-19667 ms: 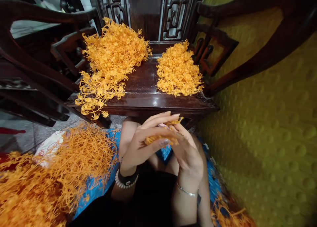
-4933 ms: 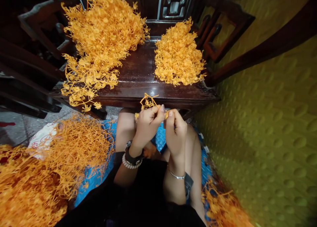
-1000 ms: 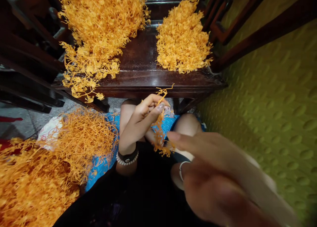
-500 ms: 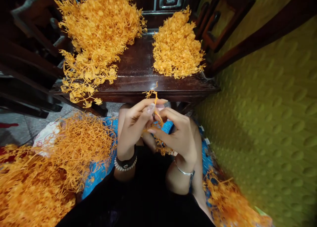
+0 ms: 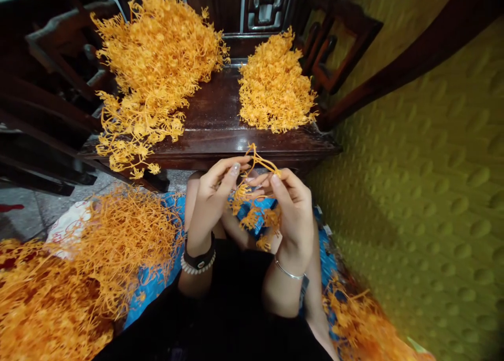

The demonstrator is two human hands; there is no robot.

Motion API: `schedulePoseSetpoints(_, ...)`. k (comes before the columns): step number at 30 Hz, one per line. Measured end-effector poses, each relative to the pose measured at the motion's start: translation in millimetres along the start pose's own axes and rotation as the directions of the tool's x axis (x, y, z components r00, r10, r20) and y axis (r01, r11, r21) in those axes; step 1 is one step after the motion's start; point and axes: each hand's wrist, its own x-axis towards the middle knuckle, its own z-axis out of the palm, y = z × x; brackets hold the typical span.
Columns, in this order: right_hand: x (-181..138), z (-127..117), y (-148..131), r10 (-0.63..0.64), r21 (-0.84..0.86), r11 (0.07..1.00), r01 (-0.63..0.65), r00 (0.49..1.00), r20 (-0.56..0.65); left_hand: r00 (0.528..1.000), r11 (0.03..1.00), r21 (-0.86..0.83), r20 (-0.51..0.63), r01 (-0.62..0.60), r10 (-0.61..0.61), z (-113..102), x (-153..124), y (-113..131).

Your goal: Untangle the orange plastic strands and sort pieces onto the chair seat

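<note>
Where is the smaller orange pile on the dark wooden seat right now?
In the head view the smaller orange pile sits on the right side of the dark wooden seat, apart from the bigger pile at its left.

- A second ago the right hand (image 5: 293,214) swept up blurred and close to the camera, away from the work; it is now back down beside the left hand (image 5: 210,201), pinching the tangled orange plastic sprig (image 5: 254,203)
- Half a second ago both grips sat tight together on the sprig; now they are slightly apart, a loop of orange strand arched between the fingertips and the rest dangling lower over the lap
- About twenty seconds ago the sprig was a small flat wad pressed between both palms; now it hangs loose and spread
</note>
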Motion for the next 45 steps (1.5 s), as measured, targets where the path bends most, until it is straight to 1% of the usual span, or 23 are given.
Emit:
schedulePoseSetpoints(6, 4, -6, 3, -0.002, 0.138, 0.990, 0.006, 0.999, -0.032, 0.982, 0.999, 0.051, 0.189, 0.004, -0.014, -1, 3, 1)
schedulePoseSetpoints(10, 4, -8, 3, -0.023, 0.202, 0.979, 0.025, 1.000, -0.012, 0.947, 0.985, 0.050, 0.286, -0.165, 0.144, 0, 4, 0)
schedulePoseSetpoints(12, 2, -10, 3, -0.010, 0.226, 0.974, 0.004, 1.000, 0.024, 0.935, 0.966, 0.098, 0.293, -0.240, 0.203, 2, 5, -2)
schedulePoseSetpoints(13, 1, -11, 4, -0.005, 0.240, 0.971, -0.006, 0.999, 0.044, 0.939, 0.957, 0.124, 0.259, -0.264, 0.225, 4, 6, -3)
schedulePoseSetpoints(15, -3, -15, 5, 0.000, 0.256, 0.966, -0.021, 0.997, 0.083, 0.954, 0.941, 0.173, 0.132, -0.291, 0.271, 5, 8, -6)
schedulePoseSetpoints(16, -4, -18, 6, -0.004, 0.251, 0.968, -0.024, 0.994, 0.111, 0.951, 0.931, 0.196, 0.053, -0.308, 0.304, 6, 9, -8)
schedulePoseSetpoints(18, -6, -25, 4, -0.023, 0.190, 0.982, -0.015, 0.980, 0.198, 0.924, 0.907, 0.237, -0.081, -0.347, 0.375, 5, 10, -10)
schedulePoseSetpoints(19, -7, -29, 2, -0.031, 0.132, 0.991, -0.006, 0.962, 0.271, 0.903, 0.895, 0.255, -0.134, -0.366, 0.408, 4, 10, -10)
schedulePoseSetpoints(21, -7, -35, -4, -0.027, -0.030, 0.999, 0.045, 0.891, 0.453, 0.855, 0.873, 0.279, -0.229, -0.400, 0.465, 3, 10, -10)
schedulePoseSetpoints(23, -6, -38, -11, 0.019, -0.219, 0.966, 0.139, 0.805, 0.593, 0.809, 0.860, 0.290, -0.308, -0.420, 0.500, 2, 10, -9)
schedulePoseSetpoints(24, -6, -38, -14, 0.046, -0.308, 0.932, 0.191, 0.781, 0.623, 0.792, 0.855, 0.288, -0.335, -0.430, 0.511, 2, 9, -8)
schedulePoseSetpoints(25, -5, -37, -15, 0.061, -0.391, 0.888, 0.241, 0.783, 0.619, 0.782, 0.853, 0.279, -0.346, -0.442, 0.519, 3, 9, -8)
schedulePoseSetpoints(26, -4, -37, -16, 0.057, -0.466, 0.840, 0.279, 0.808, 0.586, 0.779, 0.850, 0.264, -0.345, -0.455, 0.524, 3, 9, -8)
schedulePoseSetpoints(28, -2, -35, -13, -0.014, -0.562, 0.764, 0.317, 0.879, 0.476, 0.791, 0.848, 0.230, -0.308, -0.478, 0.529, 4, 9, -10)
schedulePoseSetpoints(30, -1, -34, -8, -0.114, -0.548, 0.771, 0.324, 0.917, 0.381, 0.808, 0.846, 0.196, -0.252, -0.496, 0.532, 6, 8, -10)
schedulePoseSetpoints(32, -2, -33, -4, -0.209, -0.396, 0.859, 0.325, 0.928, 0.308, 0.816, 0.837, 0.183, -0.190, -0.516, 0.545, 6, 6, -8)
schedulePoseSetpoints(34, -3, -31, -1, -0.265, -0.170, 0.938, 0.302, 0.941, 0.210, 0.814, 0.816, 0.207, -0.119, -0.540, 0.569, 6, 5, -3)
schedulePoseSetpoints(35, -4, -29, -1, -0.258, -0.067, 0.960, 0.270, 0.954, 0.150, 0.810, 0.801, 0.229, -0.077, -0.553, 0.581, 5, 4, 0)
schedulePoseSetpoints(37, -5, -24, -1, -0.180, 0.071, 0.982, 0.175, 0.981, 0.076, 0.801, 0.768, 0.264, 0.026, -0.583, 0.599, 2, 4, 5)
schedulePoseSetpoints(39, -5, -20, -2, -0.102, 0.137, 0.986, 0.093, 0.993, 0.062, 0.776, 0.731, 0.269, 0.137, -0.627, 0.615, 0, 5, 9)
schedulePoseSetpoints(41, -6, -20, -5, -0.067, 0.177, 0.983, 0.050, 0.994, 0.092, 0.741, 0.693, 0.261, 0.232, -0.672, 0.631, -2, 6, 8)
schedulePoseSetpoints(43, -8, -24, -9, -0.048, 0.235, 0.972, 0.008, 0.985, 0.167, 0.714, 0.664, 0.264, 0.300, -0.700, 0.633, -4, 7, 6)
schedulePoseSetpoints(45, -11, -31, -10, -0.008, 0.269, 0.961, -0.072, 0.958, 0.286, 0.702, 0.645, 0.284, 0.357, -0.710, 0.616, -6, 6, 4)
